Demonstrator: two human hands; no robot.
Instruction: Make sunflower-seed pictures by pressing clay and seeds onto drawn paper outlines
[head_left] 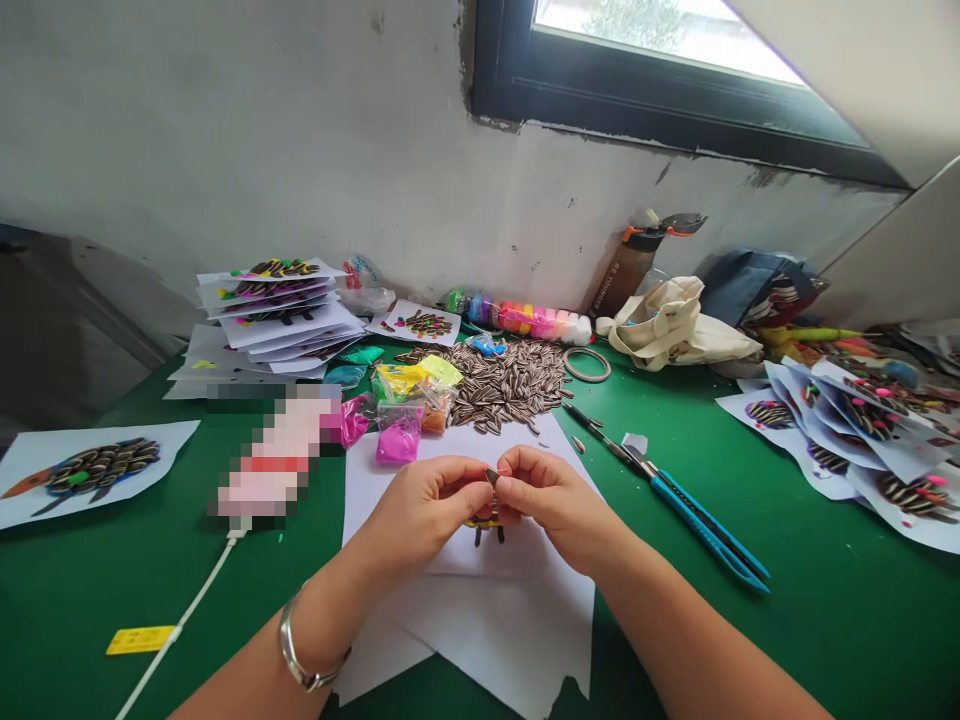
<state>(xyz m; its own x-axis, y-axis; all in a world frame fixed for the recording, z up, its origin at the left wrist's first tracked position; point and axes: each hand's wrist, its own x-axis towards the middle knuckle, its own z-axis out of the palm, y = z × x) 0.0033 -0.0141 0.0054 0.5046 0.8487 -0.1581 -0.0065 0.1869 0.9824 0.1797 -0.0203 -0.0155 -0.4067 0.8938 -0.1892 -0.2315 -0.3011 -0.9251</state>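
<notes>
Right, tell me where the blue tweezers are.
In the head view, the blue tweezers lie on the green table, right of the white paper and beyond the right hand, their tips near the black pen.

Beyond the grip, the seeds (502, 385) are striped dark and pale (like the one pinched); left of it, the clay packet (398, 436) is magenta; beneath, the tabletop (645, 640) is green.
</notes>
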